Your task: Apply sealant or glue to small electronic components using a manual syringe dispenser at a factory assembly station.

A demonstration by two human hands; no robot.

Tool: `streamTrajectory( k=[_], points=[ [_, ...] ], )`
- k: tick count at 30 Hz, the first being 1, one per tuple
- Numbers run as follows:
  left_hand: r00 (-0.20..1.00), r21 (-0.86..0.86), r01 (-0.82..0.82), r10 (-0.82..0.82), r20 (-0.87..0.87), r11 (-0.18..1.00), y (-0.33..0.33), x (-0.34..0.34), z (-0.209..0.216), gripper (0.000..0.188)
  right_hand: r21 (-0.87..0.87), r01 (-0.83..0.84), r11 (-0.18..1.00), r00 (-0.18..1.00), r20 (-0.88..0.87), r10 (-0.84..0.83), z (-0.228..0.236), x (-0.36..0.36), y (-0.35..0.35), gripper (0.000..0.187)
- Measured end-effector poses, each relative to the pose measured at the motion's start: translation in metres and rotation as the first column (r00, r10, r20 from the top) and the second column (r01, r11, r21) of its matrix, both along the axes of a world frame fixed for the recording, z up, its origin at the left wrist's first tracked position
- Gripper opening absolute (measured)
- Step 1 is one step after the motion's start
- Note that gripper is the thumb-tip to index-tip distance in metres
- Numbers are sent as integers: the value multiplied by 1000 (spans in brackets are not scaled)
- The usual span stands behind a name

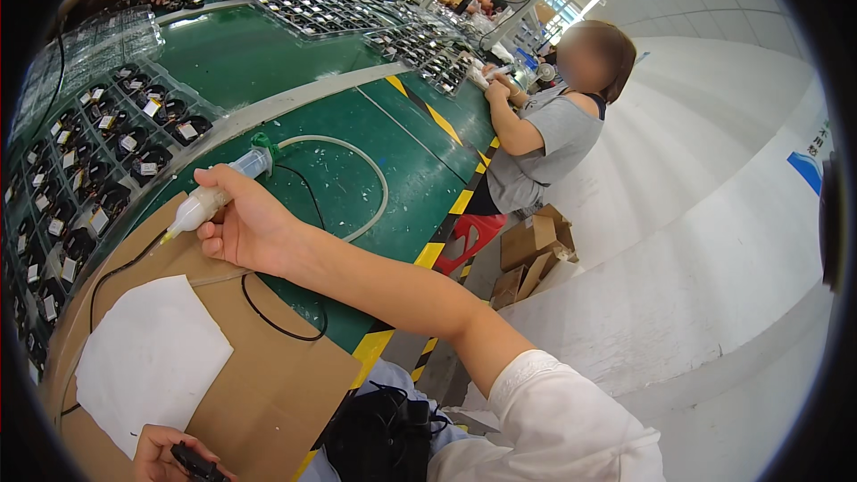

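My right hand (250, 223) is closed around a dispensing syringe (202, 205), which has a white barrel, a yellowish tip and a clear upper end with a green fitting. Its tip points down and left, above brown cardboard (277, 366). From the fitting a pale hose (386, 183) loops over the green bench. At the lower edge my left hand (161, 453) grips a small black part (198, 462); its exact kind cannot be made out. Beside that hand lies a white sheet of paper (152, 357) with uneven edges, on the cardboard.
Clear trays (116, 147) of small black round parts with white labels line the left side; more trays (321, 11) stand farther back. A black cable (295, 335) curls near my right forearm. A co-worker (558, 138) sits along the striped bench edge, near cardboard boxes (536, 245).
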State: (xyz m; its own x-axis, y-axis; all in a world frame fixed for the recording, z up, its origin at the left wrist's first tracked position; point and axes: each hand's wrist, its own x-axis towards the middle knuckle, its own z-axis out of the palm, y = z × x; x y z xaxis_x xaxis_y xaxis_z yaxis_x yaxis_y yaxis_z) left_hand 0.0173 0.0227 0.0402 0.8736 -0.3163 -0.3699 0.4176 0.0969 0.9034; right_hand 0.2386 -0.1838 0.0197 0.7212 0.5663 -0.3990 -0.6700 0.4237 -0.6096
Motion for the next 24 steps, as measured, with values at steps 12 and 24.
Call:
streamTrajectory(
  k=[12, 24],
  points=[
    [997, -124, -71, 68, -30, 990, 2, -2, -8, 38, 11, 3, 1000, 1000, 5, -3, -2, 1, 0, 23],
    [998, 79, -3, -2, 59, 997, 9, -1, -15, 31, 2, 4, 1000, 1000, 8, -4, -2, 1, 1, 22]
  ],
)
